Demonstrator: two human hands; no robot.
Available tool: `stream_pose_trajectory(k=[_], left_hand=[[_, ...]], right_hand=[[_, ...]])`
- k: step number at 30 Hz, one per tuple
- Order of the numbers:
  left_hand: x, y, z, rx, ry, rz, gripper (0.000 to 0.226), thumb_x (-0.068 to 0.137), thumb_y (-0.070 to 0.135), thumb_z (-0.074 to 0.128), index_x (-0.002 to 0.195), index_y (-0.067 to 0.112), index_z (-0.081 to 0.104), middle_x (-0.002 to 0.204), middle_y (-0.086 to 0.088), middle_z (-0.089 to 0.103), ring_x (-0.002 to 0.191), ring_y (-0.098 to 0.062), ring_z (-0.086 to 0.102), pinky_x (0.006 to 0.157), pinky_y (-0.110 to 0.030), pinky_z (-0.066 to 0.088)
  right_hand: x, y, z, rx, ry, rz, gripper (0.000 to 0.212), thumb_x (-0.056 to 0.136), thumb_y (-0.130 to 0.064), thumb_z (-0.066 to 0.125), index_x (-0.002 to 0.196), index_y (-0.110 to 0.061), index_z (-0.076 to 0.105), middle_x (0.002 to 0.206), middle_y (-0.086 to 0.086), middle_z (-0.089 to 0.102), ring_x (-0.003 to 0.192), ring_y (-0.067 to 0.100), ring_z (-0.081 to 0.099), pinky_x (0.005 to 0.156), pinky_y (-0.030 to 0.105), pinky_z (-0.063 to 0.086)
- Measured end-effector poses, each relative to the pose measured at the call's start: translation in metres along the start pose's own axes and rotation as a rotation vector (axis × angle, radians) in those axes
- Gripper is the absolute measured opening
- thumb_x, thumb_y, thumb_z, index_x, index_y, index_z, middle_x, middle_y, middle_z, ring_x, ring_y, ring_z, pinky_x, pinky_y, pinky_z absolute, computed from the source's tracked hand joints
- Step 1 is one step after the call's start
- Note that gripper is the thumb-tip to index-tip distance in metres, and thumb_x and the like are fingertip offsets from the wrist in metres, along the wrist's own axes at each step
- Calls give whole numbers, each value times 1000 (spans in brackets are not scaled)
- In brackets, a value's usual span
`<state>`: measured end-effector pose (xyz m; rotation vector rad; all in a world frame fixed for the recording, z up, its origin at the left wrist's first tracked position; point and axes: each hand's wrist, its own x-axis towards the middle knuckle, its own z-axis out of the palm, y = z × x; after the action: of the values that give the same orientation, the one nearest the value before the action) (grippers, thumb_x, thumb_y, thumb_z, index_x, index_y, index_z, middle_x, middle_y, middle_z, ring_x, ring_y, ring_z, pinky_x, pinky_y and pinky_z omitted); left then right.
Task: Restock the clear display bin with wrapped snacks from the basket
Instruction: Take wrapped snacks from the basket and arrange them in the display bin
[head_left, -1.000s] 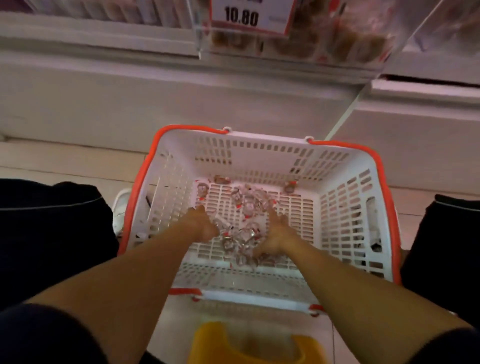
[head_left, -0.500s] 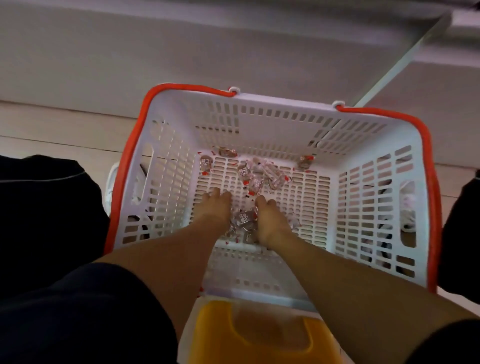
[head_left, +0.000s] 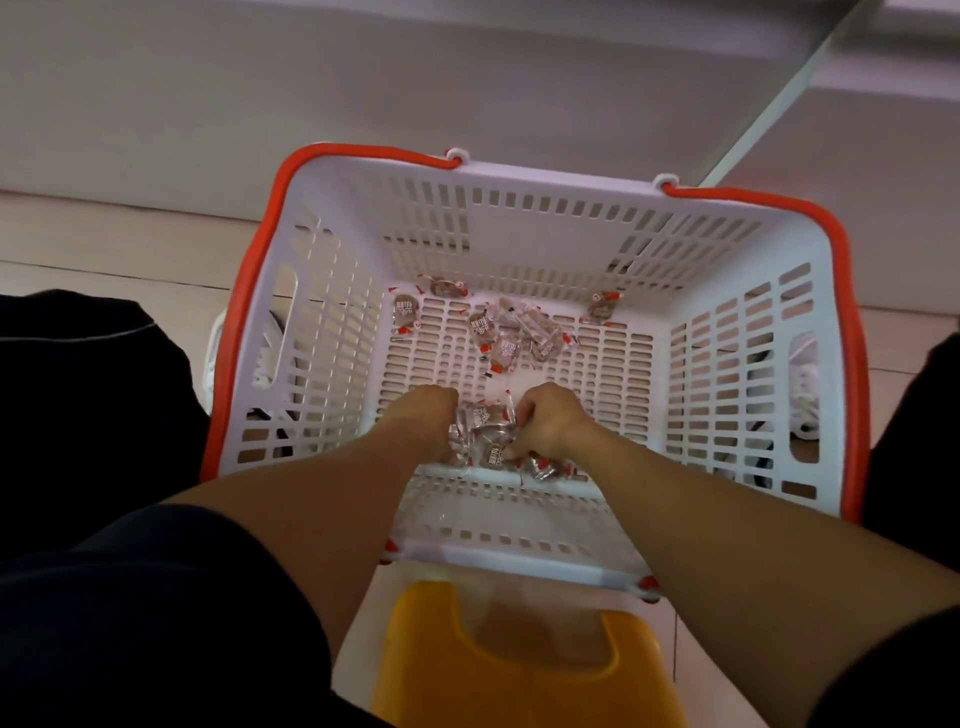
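A white slatted basket (head_left: 530, 218) with orange handles stands on the floor before me. Both my hands are down inside it near the front wall. My left hand (head_left: 423, 418) and my right hand (head_left: 548, 421) are curled around a heap of clear-wrapped brown snacks (head_left: 485, 436) pressed between them. Several more wrapped snacks (head_left: 511, 332) lie loose further back on the basket floor, with single ones near the back corners. The clear display bin is out of view.
A yellow plastic stool (head_left: 519, 660) sits just in front of the basket at the bottom edge. A white shelf base (head_left: 260, 104) rises behind the basket. My dark-trousered knees (head_left: 83, 395) flank the basket on both sides.
My view has tilted down, so the shelf bin and price tag have left the frame. My hands have drawn together toward the basket's front wall, gathering a heap of snacks between them.
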<state>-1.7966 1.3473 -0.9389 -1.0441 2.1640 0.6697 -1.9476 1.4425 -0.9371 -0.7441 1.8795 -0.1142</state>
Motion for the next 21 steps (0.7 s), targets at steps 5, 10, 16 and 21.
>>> stream_pose_trajectory(k=[5,10,16,21], left_hand=[[0,0,-3,-129,-124,7,51,67,27,87,104,19,53,98,1,55,88,-18,52,75,-29,43],[0,-1,5,-199,-159,36,48,64,19,89,95,27,53,105,-2,63,94,-22,59,82,-34,52],[-2,-6,2,-21,-172,129,35,73,18,81,105,21,67,107,-1,66,96,-22,61,81,-30,51],[0,-3,0,12,-181,102,27,71,16,83,85,19,60,100,-3,67,89,-20,60,73,-29,47]], right_hand=[[1,2,-8,58,-133,48,50,69,-3,88,113,-6,64,108,9,65,94,25,66,88,38,57],[3,1,-4,108,-58,-14,85,68,4,86,139,-18,46,117,6,57,109,29,58,85,40,57],[3,-4,-6,82,-99,-101,75,71,20,75,132,-20,56,104,0,53,95,28,58,74,42,62],[6,-1,-3,-109,-3,-136,33,78,15,67,87,-14,54,97,3,51,79,22,59,56,28,49]])
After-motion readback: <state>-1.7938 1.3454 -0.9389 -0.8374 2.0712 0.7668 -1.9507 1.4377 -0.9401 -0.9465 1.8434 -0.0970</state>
